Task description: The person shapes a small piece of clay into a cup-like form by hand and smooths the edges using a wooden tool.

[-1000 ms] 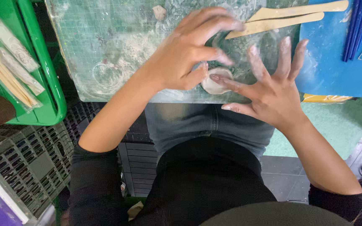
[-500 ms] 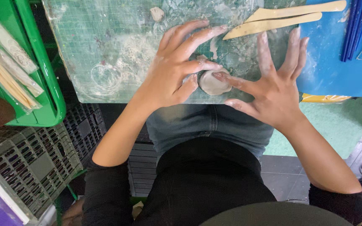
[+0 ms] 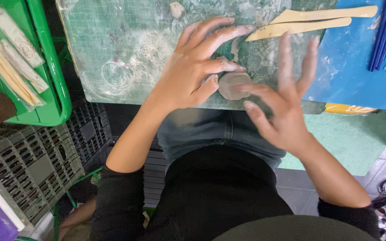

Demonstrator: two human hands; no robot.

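In the head view, a flattened grey clay disc point(image 3: 232, 85) lies at the near edge of the green cutting mat point(image 3: 112, 53), the left hand point(image 3: 193, 71) pinching its rim and the right hand point(image 3: 282, 107) spread wide, fingertip touching; even, light presses would probably keep its thickness uniform.

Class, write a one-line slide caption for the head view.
Left hand and right hand press a flat grey clay disc on a green cutting mat.
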